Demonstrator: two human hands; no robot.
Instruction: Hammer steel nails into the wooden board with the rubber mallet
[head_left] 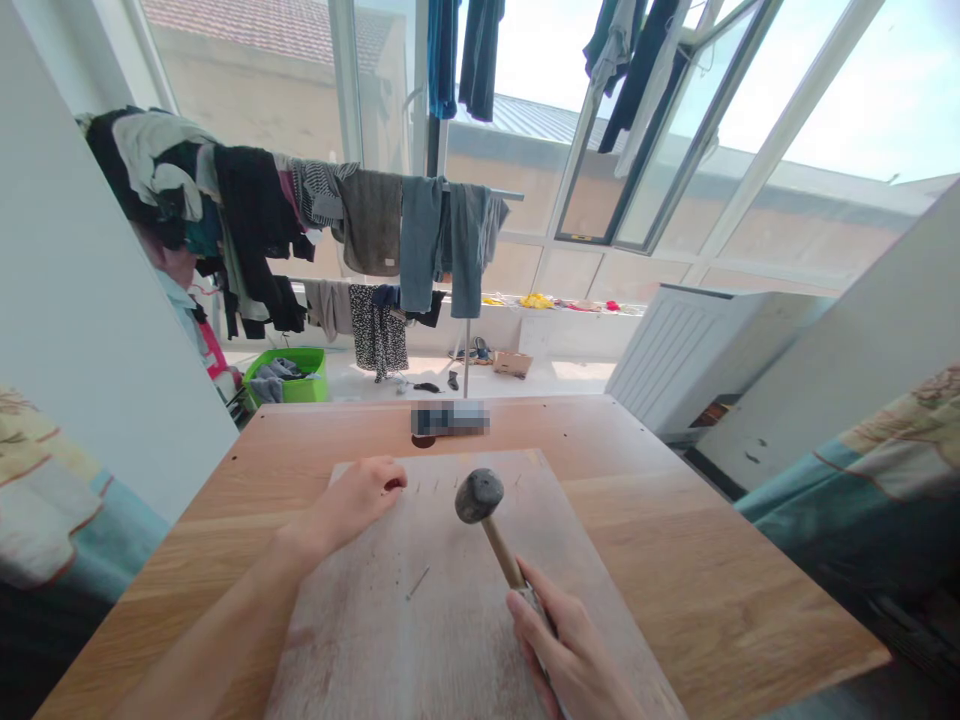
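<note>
In my right hand [559, 635] is a rubber mallet [480, 496], gripped by its light wooden handle, its black head raised over the board. My left hand [367, 488] rests at the board's far left part with its fingers curled closed; whatever they may hold is hidden. Several thin nails [438, 486] stand upright in a row along the far part of the worn wooden board [450, 640], some partly behind the mallet head. One loose nail [418, 583] lies flat on the board between my two hands.
The board lies on a wooden table [720, 530]. A blurred-out box-like object [450, 418] sits near the table's far edge. Beyond stand a laden clothes rack [375, 220], a green basket [304, 370] and a white ribbed cabinet [675, 350]. Curtains [885, 480] hang at both sides.
</note>
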